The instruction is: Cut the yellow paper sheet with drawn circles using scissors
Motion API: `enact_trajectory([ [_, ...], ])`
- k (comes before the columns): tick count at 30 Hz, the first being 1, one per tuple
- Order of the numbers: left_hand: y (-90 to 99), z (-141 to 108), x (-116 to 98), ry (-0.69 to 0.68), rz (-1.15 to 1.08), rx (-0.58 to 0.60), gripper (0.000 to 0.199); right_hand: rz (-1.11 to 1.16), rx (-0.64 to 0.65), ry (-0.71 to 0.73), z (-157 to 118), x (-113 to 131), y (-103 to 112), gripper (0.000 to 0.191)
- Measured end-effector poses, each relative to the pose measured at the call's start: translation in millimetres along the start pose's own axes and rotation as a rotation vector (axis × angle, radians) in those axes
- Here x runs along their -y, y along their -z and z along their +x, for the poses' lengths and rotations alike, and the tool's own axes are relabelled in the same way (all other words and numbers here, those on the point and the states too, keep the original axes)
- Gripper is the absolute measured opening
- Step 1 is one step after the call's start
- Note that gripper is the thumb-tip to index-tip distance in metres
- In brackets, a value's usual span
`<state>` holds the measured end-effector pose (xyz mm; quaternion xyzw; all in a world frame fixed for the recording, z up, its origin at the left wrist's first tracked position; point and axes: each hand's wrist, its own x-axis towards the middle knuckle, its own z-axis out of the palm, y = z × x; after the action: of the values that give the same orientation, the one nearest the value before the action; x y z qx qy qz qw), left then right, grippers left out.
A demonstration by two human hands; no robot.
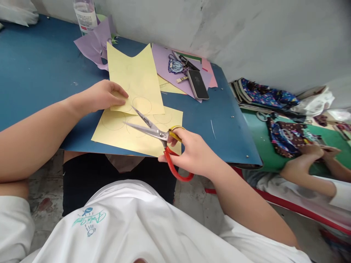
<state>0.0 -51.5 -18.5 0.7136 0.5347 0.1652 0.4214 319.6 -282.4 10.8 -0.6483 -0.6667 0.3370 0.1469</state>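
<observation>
My left hand (pixel 105 95) pinches the lower left edge of a yellow sheet of paper (pixel 134 75) with a curved notch along its far edge. A drawn circle shows near its lower edge. Under it lies a second yellow sheet (pixel 117 133) with several pencilled circles, close to the table's front edge. My right hand (pixel 189 149) holds scissors (pixel 161 135) with one yellow and one red handle. Their blades are spread and point left over the sheets; one tip is close to my left fingers. I cannot tell whether the blades touch the paper.
Crumpled purple paper (pixel 94 44) and a plastic bottle (pixel 85 17) stand at the back left of the blue table (pixel 49 69). A phone (pixel 197 84) and a keychain (pixel 175 66) lie on purple paper. A co-worker's hands (pixel 312 151) are at the green table (pixel 252 131) on the right.
</observation>
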Motion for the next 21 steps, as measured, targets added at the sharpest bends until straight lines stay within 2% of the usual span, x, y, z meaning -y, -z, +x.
enact_trajectory([
  [2,-8.0,18.8,8.7,-0.080,0.018,-0.063,0.048,0.104,0.003,0.056,15.0,-2.0,6.0,0.079],
  [3,-11.7,31.5,13.9,-0.135,-0.001,-0.132,0.048,0.167,0.010,0.083,22.9,-3.8,7.6,0.080],
  [5,-16.4,56.8,24.8,-0.252,-0.070,-0.246,0.056,0.318,0.058,0.129,37.1,-7.3,7.7,0.078],
  [7,-15.8,71.1,34.4,-0.375,-0.207,-0.366,0.067,0.486,0.128,0.164,47.9,-8.1,4.9,0.082],
  [9,-11.8,65.9,39.2,-0.582,-0.353,-0.458,0.085,0.627,0.218,0.181,55.9,-4.2,0.7,0.092],
  [11,-8.4,43.2,35.9,-0.741,-0.411,-0.444,0.101,0.714,0.302,0.174,62.7,3.8,-3.7,0.097],
  [12,-7.7,28.7,31.1,-0.775,-0.418,-0.457,0.101,0.731,0.346,0.164,65.9,8.5,-5.7,0.098],
  [14,-8.2,1.7,18.1,-0.765,-0.457,-0.535,0.079,0.714,0.399,0.140,72.3,16.8,-9.0,0.097],
  [15,-8.7,-7.9,12.1,-0.773,-0.461,-0.583,0.074,0.687,0.401,0.134,75.3,19.7,-10.4,0.096],
  [17,-8.5,-16.1,5.7,-0.842,-0.415,-0.671,0.079,0.638,0.372,0.130,80.1,22.1,-12.7,0.095],
  [21,-3.9,0.8,20.5,-1.111,-0.351,-0.789,0.135,0.625,0.300,0.128,82.8,16.8,-16.0,0.093],
])
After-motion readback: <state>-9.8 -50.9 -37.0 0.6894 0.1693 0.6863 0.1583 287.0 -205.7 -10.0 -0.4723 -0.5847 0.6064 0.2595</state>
